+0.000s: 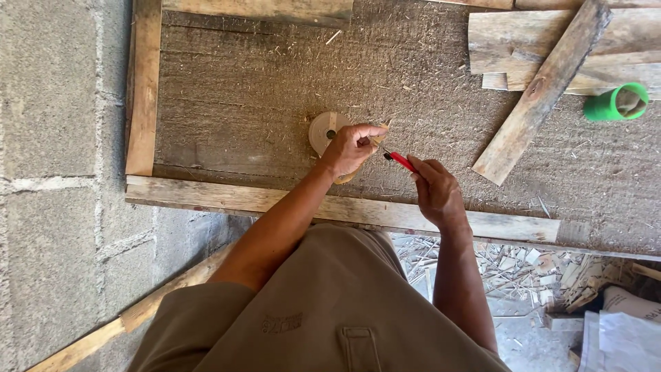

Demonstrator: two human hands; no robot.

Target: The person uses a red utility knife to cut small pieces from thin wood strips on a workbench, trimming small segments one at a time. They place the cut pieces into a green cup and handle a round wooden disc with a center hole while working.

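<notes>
Surface: rough fibre board [234, 103] framed by wooden slats [275, 200], used as desk.
Left hand [351, 146]: fingers pinching a small pale strip [379, 140], above a tape roll [323, 129].
Right hand [435, 189]: fingers closed around a red cutter [399, 161], blade at the strip.
Progress: cutting seems in hand, not finished.
Around: planks [544, 89] and green roll [615, 103] well apart; nothing is blocking.

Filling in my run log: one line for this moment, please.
left hand: grips small wooden piece | right hand: holds red-handled cutter, tip at piece | pale disc beside left hand
</notes>
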